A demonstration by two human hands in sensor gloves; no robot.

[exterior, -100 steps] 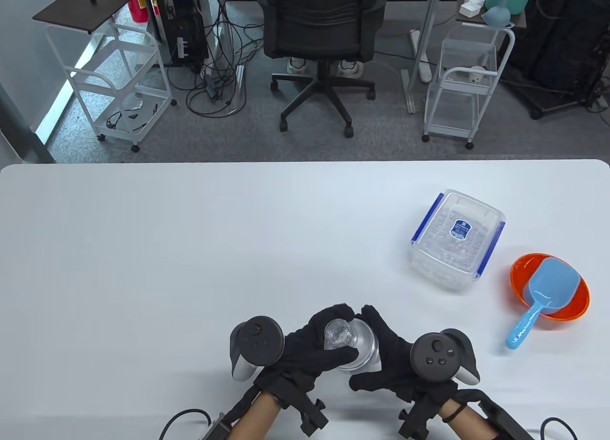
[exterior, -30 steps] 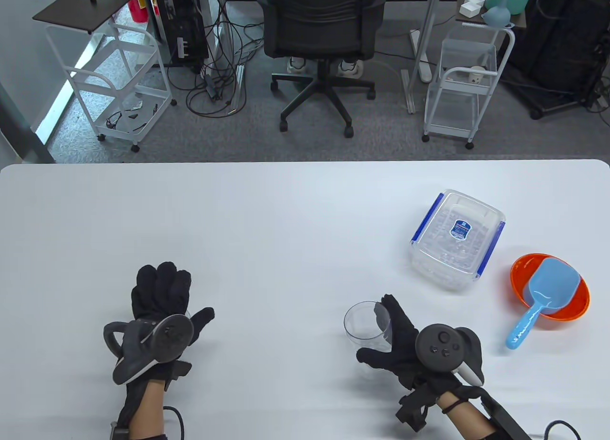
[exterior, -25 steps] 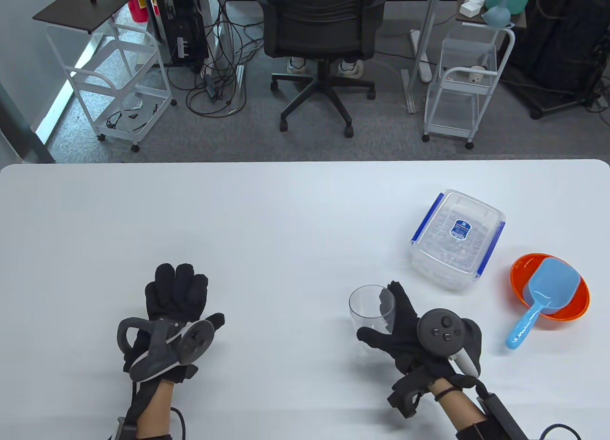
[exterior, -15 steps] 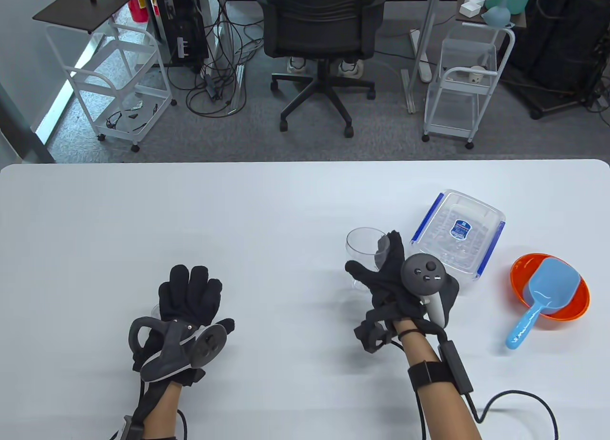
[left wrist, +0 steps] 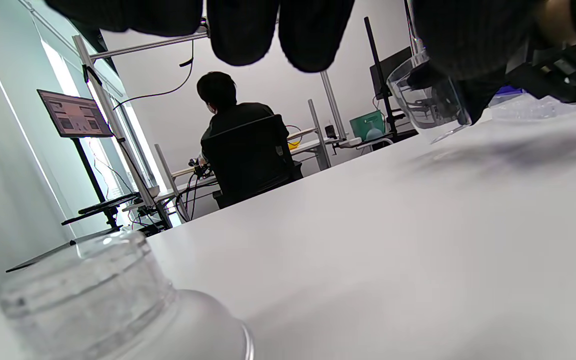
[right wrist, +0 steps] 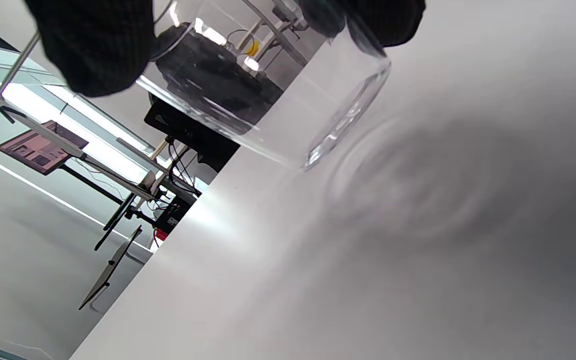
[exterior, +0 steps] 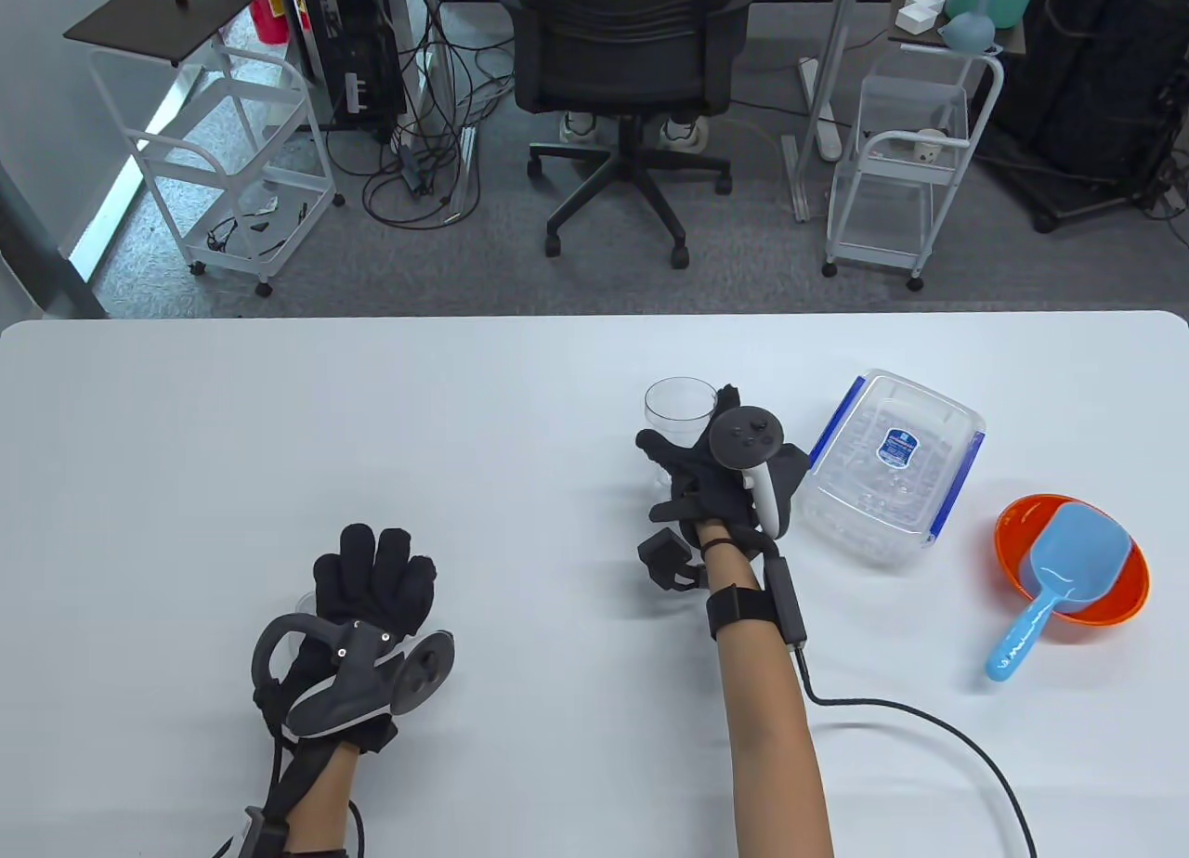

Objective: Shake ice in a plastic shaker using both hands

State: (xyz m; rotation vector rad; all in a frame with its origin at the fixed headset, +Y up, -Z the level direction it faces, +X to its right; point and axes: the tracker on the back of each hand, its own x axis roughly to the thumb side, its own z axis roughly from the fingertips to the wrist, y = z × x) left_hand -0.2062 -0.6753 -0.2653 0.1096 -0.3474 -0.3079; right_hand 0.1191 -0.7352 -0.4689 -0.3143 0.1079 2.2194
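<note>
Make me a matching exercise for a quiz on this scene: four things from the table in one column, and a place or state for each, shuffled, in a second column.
Things:
1. shaker cup
2. shaker lid
3. blue scoop
4. clear storage box

Places or states:
A. lying in the orange bowl
B. gripped by the right hand, just off the table
C. closed, with blue side latches
D. on the table under the left hand

Pairs: 1-B, 2-D, 3-A, 4-C

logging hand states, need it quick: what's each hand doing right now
Left hand: over the shaker lid, not visibly gripping it; open or closed cannot be told.
Right hand: closed, holding the clear cup just above the table.
</note>
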